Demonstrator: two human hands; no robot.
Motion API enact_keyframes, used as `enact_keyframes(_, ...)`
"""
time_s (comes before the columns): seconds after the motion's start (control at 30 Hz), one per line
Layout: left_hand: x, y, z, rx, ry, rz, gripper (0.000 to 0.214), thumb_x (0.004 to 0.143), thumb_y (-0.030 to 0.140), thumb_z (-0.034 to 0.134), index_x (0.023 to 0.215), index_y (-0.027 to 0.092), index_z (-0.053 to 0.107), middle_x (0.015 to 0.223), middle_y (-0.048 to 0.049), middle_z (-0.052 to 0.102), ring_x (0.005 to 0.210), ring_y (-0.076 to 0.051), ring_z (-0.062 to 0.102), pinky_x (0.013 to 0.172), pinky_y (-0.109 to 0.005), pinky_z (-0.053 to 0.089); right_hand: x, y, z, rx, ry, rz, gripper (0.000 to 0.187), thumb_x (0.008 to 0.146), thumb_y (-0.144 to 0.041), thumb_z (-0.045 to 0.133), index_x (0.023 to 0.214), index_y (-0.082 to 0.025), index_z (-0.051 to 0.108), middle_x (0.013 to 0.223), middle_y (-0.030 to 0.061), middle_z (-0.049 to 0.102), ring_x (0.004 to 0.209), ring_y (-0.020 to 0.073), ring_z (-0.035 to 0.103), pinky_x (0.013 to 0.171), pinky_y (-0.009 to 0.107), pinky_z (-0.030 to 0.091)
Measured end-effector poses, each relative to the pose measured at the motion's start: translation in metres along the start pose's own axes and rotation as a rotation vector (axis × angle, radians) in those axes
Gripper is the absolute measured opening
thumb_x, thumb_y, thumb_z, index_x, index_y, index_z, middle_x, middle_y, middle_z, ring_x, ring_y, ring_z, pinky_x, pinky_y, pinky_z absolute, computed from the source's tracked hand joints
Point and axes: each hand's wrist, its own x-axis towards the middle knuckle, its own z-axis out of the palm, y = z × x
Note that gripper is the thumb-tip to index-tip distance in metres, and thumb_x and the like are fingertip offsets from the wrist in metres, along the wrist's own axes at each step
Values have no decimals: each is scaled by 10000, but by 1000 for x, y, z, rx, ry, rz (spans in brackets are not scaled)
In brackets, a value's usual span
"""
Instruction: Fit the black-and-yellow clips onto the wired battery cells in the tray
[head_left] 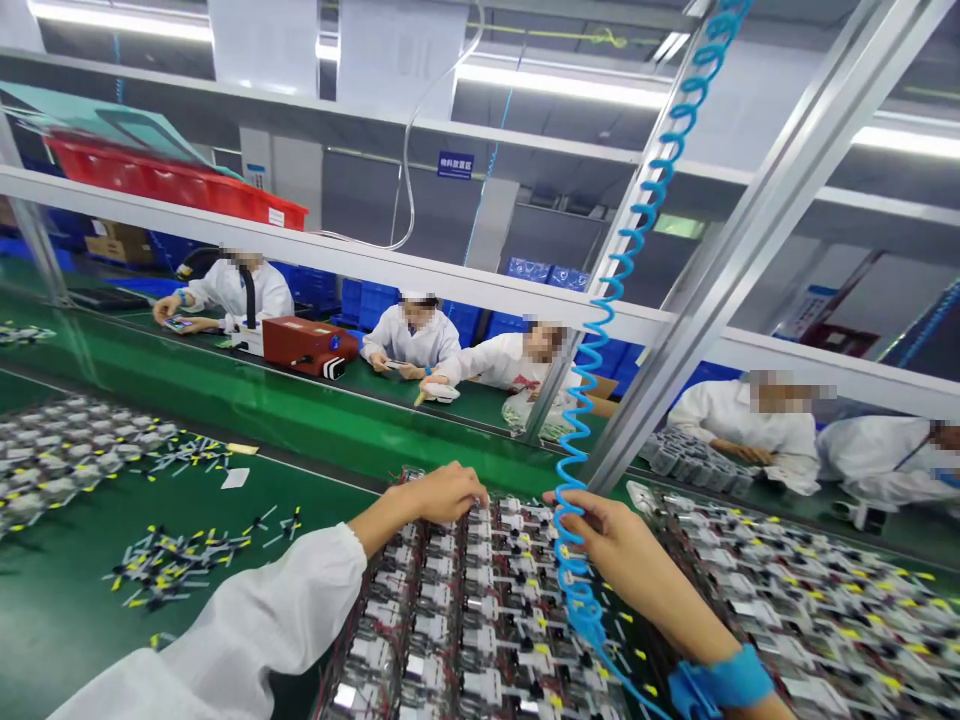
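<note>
A stack of trays (480,610) packed with several small white and black wired parts lies on the green bench in front of me. My left hand (446,492) rests on the stack's far edge, fingers curled down onto the parts. My right hand (600,530) hovers over the stack's far right corner, fingers bent in a pinch on something I cannot make out. A blue wrist strap (724,682) circles my right wrist, and its blue coiled cord (600,330) rises past my right hand to the frame above.
More trays of parts (817,600) lie at the right and loose wired parts (172,560) at the left on the green mat. A slanted metal post (742,240) stands behind. Several people in white coats (409,335) work across the green conveyor (225,390).
</note>
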Motion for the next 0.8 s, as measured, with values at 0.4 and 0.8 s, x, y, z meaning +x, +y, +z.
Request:
enact_keyframes(0.4,9,-23,26,237,-54,186,296,853,175,540,1130,233,625,1019,-76,612,873,-222,602,827,-316,440,71,32,54,98,-199,114,184,920,-333,630,876,-155,636,661,-38,575,568,124,550,556,241,456)
enact_keyframes(0.8,4,-35,43,-122,95,-48,269,879,352,640,1097,216,564,1045,-33,690,980,-205,643,820,-268,457,86,63,97,211,-325,121,206,968,-338,631,1007,-136,637,942,26,653,780,161,645,707,320,562)
